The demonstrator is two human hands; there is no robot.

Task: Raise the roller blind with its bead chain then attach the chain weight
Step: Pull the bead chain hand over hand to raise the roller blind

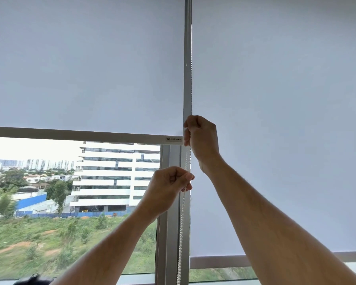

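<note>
The left roller blind [86, 68] is white and hangs about halfway down the window, with its bottom bar [74, 135] level with my upper hand. A white bead chain [182, 233] runs down along the grey window post [187, 79] between the two blinds. My right hand [201, 138] is closed on the chain, high up beside the bottom bar's right end. My left hand [169, 188] grips the same chain lower down, pinching it between thumb and fingers. No chain weight is visible.
A second white blind [286, 120] on the right hangs much lower, its bottom bar [218, 262] near the sill. Through the glass I see a white building [115, 173] and green ground. A dark object [33, 279] sits at the lower left edge.
</note>
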